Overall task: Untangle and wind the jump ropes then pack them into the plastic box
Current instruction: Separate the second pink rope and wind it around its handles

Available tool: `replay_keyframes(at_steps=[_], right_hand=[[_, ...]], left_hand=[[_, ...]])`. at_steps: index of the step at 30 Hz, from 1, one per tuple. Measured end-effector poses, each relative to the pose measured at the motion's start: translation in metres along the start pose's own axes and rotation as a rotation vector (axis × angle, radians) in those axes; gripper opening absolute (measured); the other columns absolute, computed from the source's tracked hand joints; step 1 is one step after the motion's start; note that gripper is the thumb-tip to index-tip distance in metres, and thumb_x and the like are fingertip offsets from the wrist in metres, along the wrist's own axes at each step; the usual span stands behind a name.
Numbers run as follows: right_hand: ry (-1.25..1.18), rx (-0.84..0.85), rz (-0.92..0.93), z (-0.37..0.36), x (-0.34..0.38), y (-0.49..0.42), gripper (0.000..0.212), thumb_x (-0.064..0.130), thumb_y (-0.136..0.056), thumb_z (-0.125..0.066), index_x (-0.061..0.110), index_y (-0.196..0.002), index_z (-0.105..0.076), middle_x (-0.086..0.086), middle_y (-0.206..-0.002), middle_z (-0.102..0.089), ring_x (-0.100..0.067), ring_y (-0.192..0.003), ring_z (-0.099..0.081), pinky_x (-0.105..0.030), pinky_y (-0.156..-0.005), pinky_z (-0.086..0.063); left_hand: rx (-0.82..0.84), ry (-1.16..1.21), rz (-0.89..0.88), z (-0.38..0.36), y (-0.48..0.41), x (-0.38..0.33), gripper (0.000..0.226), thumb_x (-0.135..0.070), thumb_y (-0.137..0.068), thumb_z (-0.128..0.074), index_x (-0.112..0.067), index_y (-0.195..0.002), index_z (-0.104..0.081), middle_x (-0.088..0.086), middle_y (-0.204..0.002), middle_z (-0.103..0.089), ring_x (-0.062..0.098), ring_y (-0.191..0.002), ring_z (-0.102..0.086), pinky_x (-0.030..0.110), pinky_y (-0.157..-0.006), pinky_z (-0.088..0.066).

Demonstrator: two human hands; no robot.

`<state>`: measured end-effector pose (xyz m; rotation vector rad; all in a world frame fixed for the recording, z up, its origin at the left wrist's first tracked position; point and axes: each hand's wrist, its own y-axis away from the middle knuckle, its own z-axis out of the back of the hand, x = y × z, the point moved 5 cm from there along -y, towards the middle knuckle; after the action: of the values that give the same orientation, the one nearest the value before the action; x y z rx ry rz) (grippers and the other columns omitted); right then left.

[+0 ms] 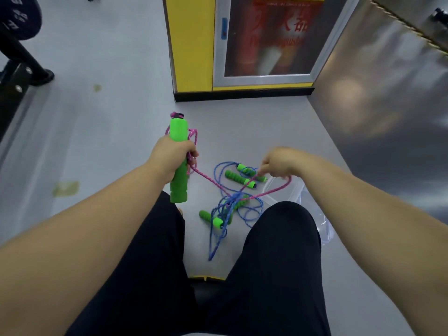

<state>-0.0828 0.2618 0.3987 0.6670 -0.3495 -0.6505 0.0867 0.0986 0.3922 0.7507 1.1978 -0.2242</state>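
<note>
Tangled ropes [231,198] lie on the floor [109,141] before the knees [278,229], box [323,226] seemingly just right.

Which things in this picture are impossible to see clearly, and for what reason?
- plastic box: head view; mostly covered by the right leg and right forearm, so its contents are hidden.
- right hand: motion blur; its hold on the pink rope is unclear.
- blue ropes: tangled; their number cannot be counted.
- left hand: covers the middle of the green handle; whether one or two handles is unclear.
</note>
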Motion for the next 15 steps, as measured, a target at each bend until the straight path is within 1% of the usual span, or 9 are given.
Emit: replay_keyframes(at_steps=[2, 3, 5, 7, 8, 9, 11, 13, 15], right_hand=[[-0.607, -0.035, 0.076, 0.0, 0.009, -0.002, 0.023, 0.018, -0.098, -0.044, 0.005, -0.085, -0.058, -0.006, -0.071, -0.055, -0.016, -0.057, -0.048, -0.026, -0.055, -0.044], [-0.853, -0.047, 0.113, 0.003, 0.014, 0.001, 0.024, 0.015, -0.099, -0.041, 0.008, -0.08, -0.054, -0.004, -0.071, -0.052, -0.013, -0.055, -0.045, -0.023, -0.052, -0.043], [-1.181, -0.056, 0.179, 0.01, 0.023, 0.005, 0.027, 0.014, -0.1, -0.036, 0.01, -0.078, -0.05, -0.004, -0.073, -0.053, -0.01, -0.053, -0.042, -0.021, -0.048, -0.038], [-1.413, -0.023, 0.228, 0.013, 0.033, 0.011, 0.028, 0.013, -0.1, -0.035, 0.008, -0.078, -0.05, -0.006, -0.073, -0.054, -0.011, -0.052, -0.043, -0.02, -0.045, -0.043], [-1.504, 0.008, 0.253, 0.015, 0.039, 0.015, 0.027, 0.012, -0.1, -0.035, 0.006, -0.079, -0.05, -0.007, -0.073, -0.054, -0.012, -0.052, -0.045, -0.022, -0.046, -0.048], [-1.586, 0.036, 0.281, 0.016, 0.044, 0.017, 0.026, 0.012, -0.1, -0.035, 0.005, -0.081, -0.05, -0.009, -0.073, -0.055, -0.013, -0.053, -0.049, -0.025, -0.049, -0.053], [-1.761, 0.084, 0.329, 0.018, 0.051, 0.02, 0.025, 0.011, -0.1, -0.033, 0.003, -0.082, -0.049, -0.011, -0.075, -0.057, -0.017, -0.06, -0.058, -0.033, -0.06, -0.059], [-1.949, 0.101, 0.371, 0.02, 0.054, 0.02, 0.028, 0.01, -0.101, -0.032, 0.001, -0.082, -0.05, -0.014, -0.077, -0.06, -0.022, -0.068, -0.064, -0.036, -0.069, -0.059], [-2.093, 0.072, 0.401, 0.023, 0.054, 0.019, 0.027, 0.009, -0.1, -0.033, 0.001, -0.082, -0.05, -0.015, -0.076, -0.062, -0.024, -0.069, -0.067, -0.034, -0.07, -0.058]], left_hand=[[0.018, -0.025, 0.042, -0.008, 0.005, 0.008, 0.016, 0.003, -0.08, -0.055, -0.004, -0.065, -0.055, -0.001, -0.04, -0.054, 0.008, -0.031, -0.048, 0.015, -0.037, -0.04], [0.037, -0.021, 0.062, -0.012, 0.007, 0.012, 0.014, 0.003, -0.08, -0.055, -0.003, -0.067, -0.057, -0.001, -0.041, -0.055, 0.007, -0.03, -0.048, 0.015, -0.037, -0.04], [0.106, 0.017, 0.083, -0.02, 0.01, 0.016, 0.006, 0.003, -0.081, -0.055, 0.002, -0.079, -0.06, 0.004, -0.051, -0.058, 0.008, -0.034, -0.048, 0.017, -0.038, -0.04], [0.187, 0.084, 0.081, -0.031, 0.016, 0.014, 0.009, 0.003, -0.083, -0.053, 0.004, -0.088, -0.06, 0.007, -0.059, -0.063, 0.01, -0.038, -0.048, 0.019, -0.04, -0.04], [0.227, 0.12, 0.067, -0.037, 0.018, 0.01, 0.008, 0.003, -0.083, -0.052, 0.002, -0.083, -0.06, 0.009, -0.065, -0.065, 0.012, -0.04, -0.049, 0.02, -0.041, -0.041], [0.261, 0.143, 0.046, -0.042, 0.021, 0.006, 0.014, 0.004, -0.083, -0.052, -0.002, -0.075, -0.062, 0.012, -0.069, -0.065, 0.014, -0.043, -0.049, 0.021, -0.043, -0.041], [0.304, 0.159, 0.014, -0.049, 0.025, -0.004, 0.021, 0.003, -0.083, -0.053, -0.007, -0.065, -0.06, 0.012, -0.06, -0.059, 0.015, -0.043, -0.048, 0.022, -0.044, -0.041], [0.33, 0.202, 0.002, -0.053, 0.027, -0.012, 0.016, 0.004, -0.083, -0.053, -0.007, -0.071, -0.055, 0.007, -0.053, -0.055, 0.015, -0.043, -0.049, 0.019, -0.042, -0.042], [0.379, 0.217, 0.004, -0.057, 0.029, -0.018, 0.014, 0.003, -0.083, -0.054, -0.007, -0.073, -0.056, 0.007, -0.056, -0.056, 0.016, -0.046, -0.049, 0.019, -0.041, -0.042]])
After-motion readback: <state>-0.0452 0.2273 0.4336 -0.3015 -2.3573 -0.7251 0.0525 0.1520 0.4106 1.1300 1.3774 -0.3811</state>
